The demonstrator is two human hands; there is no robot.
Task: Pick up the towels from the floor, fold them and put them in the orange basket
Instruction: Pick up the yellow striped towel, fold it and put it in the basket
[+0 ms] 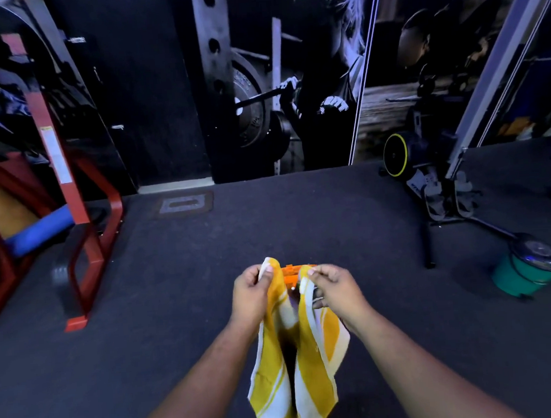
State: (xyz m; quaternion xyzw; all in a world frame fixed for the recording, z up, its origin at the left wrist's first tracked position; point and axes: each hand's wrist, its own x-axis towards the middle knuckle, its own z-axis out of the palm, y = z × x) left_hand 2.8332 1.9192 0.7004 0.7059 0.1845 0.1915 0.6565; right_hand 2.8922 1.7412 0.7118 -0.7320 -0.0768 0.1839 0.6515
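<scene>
I've got the yellow-and-white striped terry towel up off the dark rubbery gym floor, hanging between my two hands. My left hand pinches one top corner between thumb and curled fingers; my right hand pinches the other, thumb on top. The two corners sit close together, so the cloth droops in a soft double fold, its long axis running straight down toward me.

Just beyond my knuckles, partly hidden by the towel's top edge, peeks the orange plastic lattice basket. It lies dead ahead, between both hands, about equally near to each. I can't see how deep it is or what's inside.

The towel looks thick, limp and nappy, so I reckon it'll sag unless I bring the edges together evenly before lowering it forward.
</scene>
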